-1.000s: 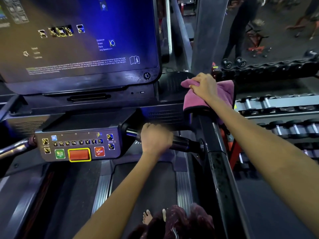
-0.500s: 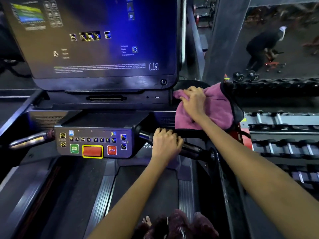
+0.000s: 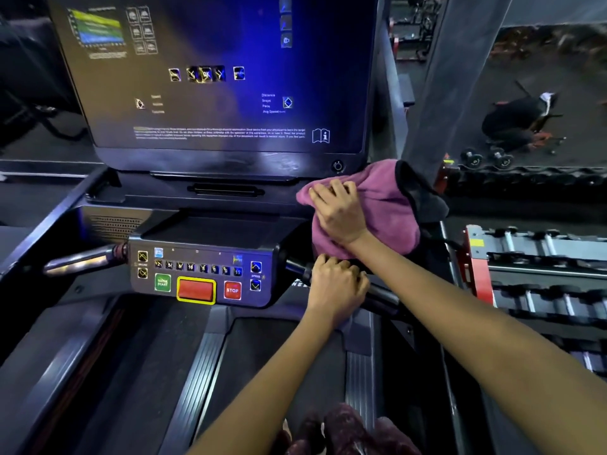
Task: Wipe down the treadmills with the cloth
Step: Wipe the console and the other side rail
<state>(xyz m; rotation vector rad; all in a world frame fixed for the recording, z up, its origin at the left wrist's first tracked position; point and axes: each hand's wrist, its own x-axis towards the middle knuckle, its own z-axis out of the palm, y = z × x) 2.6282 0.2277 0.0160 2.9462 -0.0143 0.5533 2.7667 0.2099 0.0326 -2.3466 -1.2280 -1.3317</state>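
I stand on a treadmill with a large lit screen (image 3: pixel 213 77) and a button console (image 3: pixel 200 270) below it. A pink cloth (image 3: pixel 387 205) with a dark edge lies bunched on the console's right side, just under the screen's lower right corner. My right hand (image 3: pixel 338 215) lies on top of the cloth with its fingers curled into the fabric. My left hand (image 3: pixel 335 287) grips the black handlebar (image 3: pixel 381 297) that sticks out to the right of the console, directly below the cloth.
A chrome handlebar (image 3: pixel 82 257) juts out left of the console. The belt (image 3: pixel 256 372) and side rails run toward me. A dumbbell rack (image 3: pixel 542 274) stands close on the right. A grey pillar (image 3: pixel 460 77) rises behind the cloth; a person crouches on the gym floor (image 3: pixel 522 119) beyond.
My right hand has dragged the cloth left and down, from the top of the right handrail onto the console's right side. My left hand has stayed gripping the black handlebar.
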